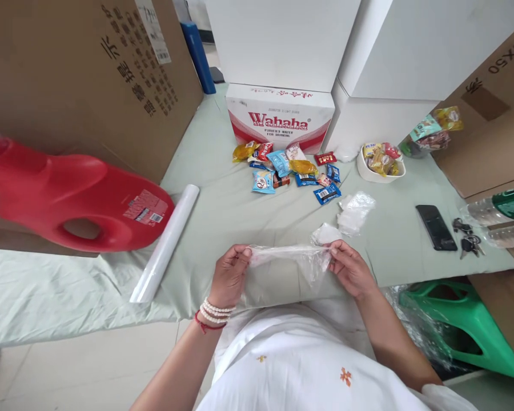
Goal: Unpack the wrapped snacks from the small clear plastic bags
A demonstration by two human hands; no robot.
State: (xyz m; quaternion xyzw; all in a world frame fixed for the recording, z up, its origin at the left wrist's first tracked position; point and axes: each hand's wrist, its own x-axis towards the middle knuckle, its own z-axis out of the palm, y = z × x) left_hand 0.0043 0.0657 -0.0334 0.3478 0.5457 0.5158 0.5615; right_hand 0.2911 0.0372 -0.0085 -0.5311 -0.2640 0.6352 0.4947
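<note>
Stretched between my hands is a thin clear plastic bag [289,257], held up near the front edge of the table. My left hand [231,274], with beads and a red cord at its wrist, pinches one end. The other end is pinched by my right hand [350,267]. Just beyond the bag lie folded clear plastic bags [356,212] and a smaller crumpled piece of plastic [325,233]. Farther back, several wrapped snacks [289,165] are heaped loosely in yellow, blue and red wrappers.
A white bowl [381,174] of snacks stands at the back right, before white boxes. A Wahaba-style water carton [282,120] is behind the heap. Left are a plastic roll [167,242] and red jug [81,200]; right, a phone [436,227], keys [469,237] and bottles [501,208].
</note>
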